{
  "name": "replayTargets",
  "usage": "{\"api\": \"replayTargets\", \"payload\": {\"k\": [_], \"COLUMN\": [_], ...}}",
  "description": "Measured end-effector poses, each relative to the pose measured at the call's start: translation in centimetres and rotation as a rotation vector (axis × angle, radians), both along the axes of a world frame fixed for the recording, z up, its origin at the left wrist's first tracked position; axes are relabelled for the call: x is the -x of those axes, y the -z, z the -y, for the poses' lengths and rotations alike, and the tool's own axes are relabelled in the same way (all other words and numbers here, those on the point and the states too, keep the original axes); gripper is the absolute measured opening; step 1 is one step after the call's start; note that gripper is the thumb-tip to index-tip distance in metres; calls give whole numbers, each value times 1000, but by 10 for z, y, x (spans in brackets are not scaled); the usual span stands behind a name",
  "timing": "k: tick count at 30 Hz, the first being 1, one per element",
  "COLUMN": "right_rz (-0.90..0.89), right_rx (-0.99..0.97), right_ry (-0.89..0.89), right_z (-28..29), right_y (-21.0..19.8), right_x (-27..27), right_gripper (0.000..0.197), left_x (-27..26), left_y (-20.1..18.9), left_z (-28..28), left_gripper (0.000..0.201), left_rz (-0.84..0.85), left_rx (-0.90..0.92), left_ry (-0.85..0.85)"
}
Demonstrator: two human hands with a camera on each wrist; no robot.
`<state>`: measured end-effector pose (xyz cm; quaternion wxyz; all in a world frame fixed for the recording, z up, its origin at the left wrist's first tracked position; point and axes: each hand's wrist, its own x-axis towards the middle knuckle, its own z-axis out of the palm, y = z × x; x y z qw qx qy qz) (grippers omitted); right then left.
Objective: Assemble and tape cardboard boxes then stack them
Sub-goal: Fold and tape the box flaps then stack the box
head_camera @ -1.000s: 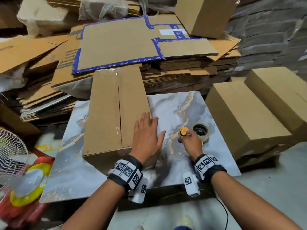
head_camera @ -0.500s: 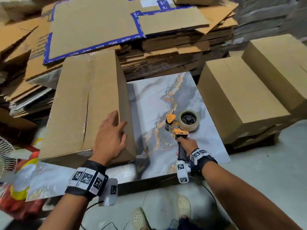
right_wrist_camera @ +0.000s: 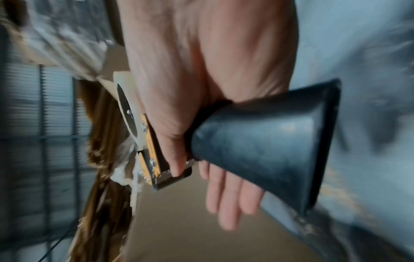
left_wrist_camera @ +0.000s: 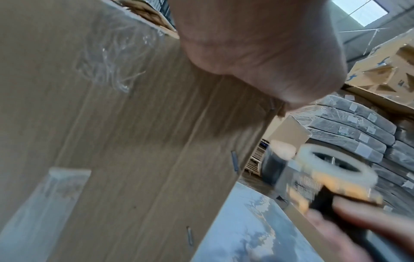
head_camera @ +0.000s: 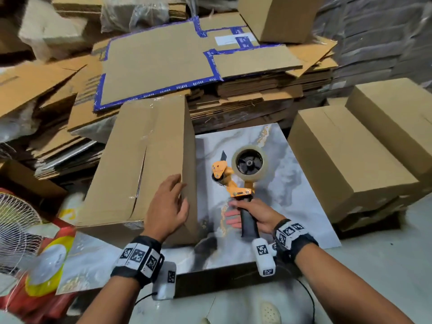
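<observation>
Now the left hand (head_camera: 167,208) lies flat, fingers straight, on the box (head_camera: 140,164) top at its right edge, at 9 o'clock from the tape gun (head_camera: 236,181). Right hand (head_camera: 253,215) is wrapped round the gun's black handle, roll pointing toward 12 o'clock above the marble board (head_camera: 292,199). Box sits on the board's left half.

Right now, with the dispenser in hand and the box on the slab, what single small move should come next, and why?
Probably bring the tape dispenser across to the near end of the box seam. The right hand holds it by its black handle above the marble slab, clear of the box, while the left hand rests on the box's near right edge. The centre seam gapes near its front end.
</observation>
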<state>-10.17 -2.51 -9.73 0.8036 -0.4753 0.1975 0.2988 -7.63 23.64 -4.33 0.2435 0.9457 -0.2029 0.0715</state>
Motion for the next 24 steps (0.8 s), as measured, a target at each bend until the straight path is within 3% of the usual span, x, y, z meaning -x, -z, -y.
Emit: {"api": "replayTargets", "payload": {"k": [3,6,8,11,15,18,24], "right_rz": [218,418,532,679,747,721,768], "right_rx": [216,444,542,631,758,806,892], "right_ry": [54,53,24,-58,-145,-176,-277], "right_z": [-19,-33,-41,-62,-93,-118,-156], "right_y": [-49,-89,-111,-134,-145,-149,-164], "right_x": [-2,-4,-3,1,4,2,5], "right_gripper": [6,11,14,28,44,29,41], "left_x": [4,7,5,1,5,12,21], "left_y": [-4,-32,-57,-86,-91,-86,-72], "left_z": [1,5,8,-3,-31,-57,-101], "left_gripper": [30,14,22,36,32,27,52], "left_rz": [70,-29,-282,-716,-856,-908,-907], "left_rx": [316,785,1155,1557,1816,1952,2098], "left_ry": [-91,-303,-371,-287,-226,-275,-304]}}
